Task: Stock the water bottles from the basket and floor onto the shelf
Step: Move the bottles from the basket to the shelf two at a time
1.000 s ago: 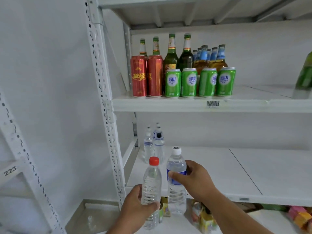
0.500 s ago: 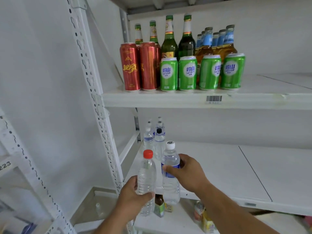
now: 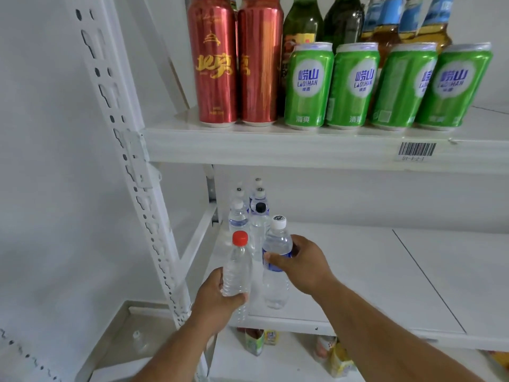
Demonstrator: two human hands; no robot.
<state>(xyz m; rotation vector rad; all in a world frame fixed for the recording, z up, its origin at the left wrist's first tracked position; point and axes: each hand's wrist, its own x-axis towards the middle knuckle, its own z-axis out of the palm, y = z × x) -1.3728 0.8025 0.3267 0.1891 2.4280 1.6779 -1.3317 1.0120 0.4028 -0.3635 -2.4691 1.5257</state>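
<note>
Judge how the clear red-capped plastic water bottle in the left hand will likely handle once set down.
The clear red-capped plastic water bottle looks full, so probably heavyish. Tall and narrow, it may tip if nudged. Its ribbed thin wall likely flexes slightly under the left hand.

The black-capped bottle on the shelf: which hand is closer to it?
Right. The right hand, gripping the white-capped bottle, sits just below and right of the black-capped bottle. The left hand, holding the red-capped bottle, is lower, at the shelf's front edge.

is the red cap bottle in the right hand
No, the left hand holds the red-capped bottle; the right hand grips the white-capped bottle.
</note>
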